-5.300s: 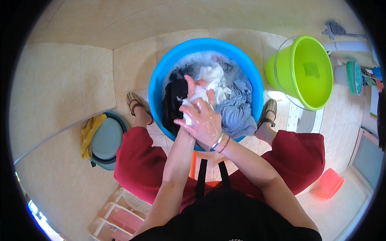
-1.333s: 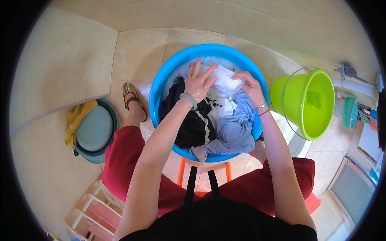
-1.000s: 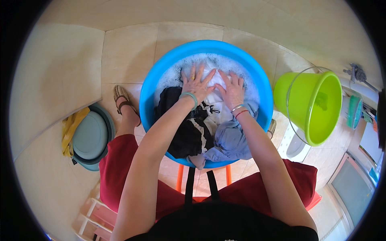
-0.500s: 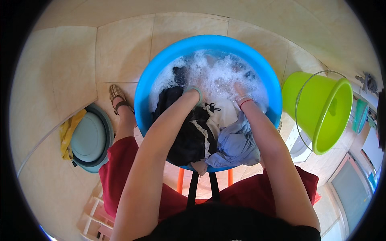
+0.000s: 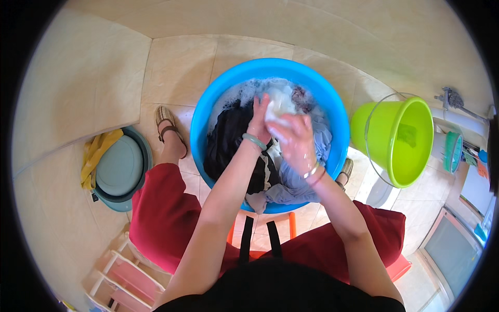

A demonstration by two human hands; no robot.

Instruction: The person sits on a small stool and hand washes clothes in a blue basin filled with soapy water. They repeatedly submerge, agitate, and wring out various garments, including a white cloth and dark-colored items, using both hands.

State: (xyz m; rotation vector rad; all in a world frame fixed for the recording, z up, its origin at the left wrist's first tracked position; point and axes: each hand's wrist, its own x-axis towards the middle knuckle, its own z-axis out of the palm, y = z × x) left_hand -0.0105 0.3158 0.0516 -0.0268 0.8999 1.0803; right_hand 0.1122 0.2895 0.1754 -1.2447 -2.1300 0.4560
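At frame centre your left hand and right hand clench a white cloth over the blue basin, mid-scrub; next, rub it firmly.

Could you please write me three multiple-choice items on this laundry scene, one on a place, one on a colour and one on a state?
1. Where does the green bucket stand, relative to the blue basin?
A. on the person's right of it
B. on the person's left of it
C. inside it

2. What colour is the cloth held between the two hands?
A. red
B. white
C. yellow

3. What state is the water in the basin in?
A. clear and still
B. frozen
C. soapy, with foam

Answers:
1. A: the bucket sits at the right side of the picture, beside the basin.
2. B: the left hand and right hand press a white piece together above the dark clothes.
3. C: white suds lie along the basin's far edge.
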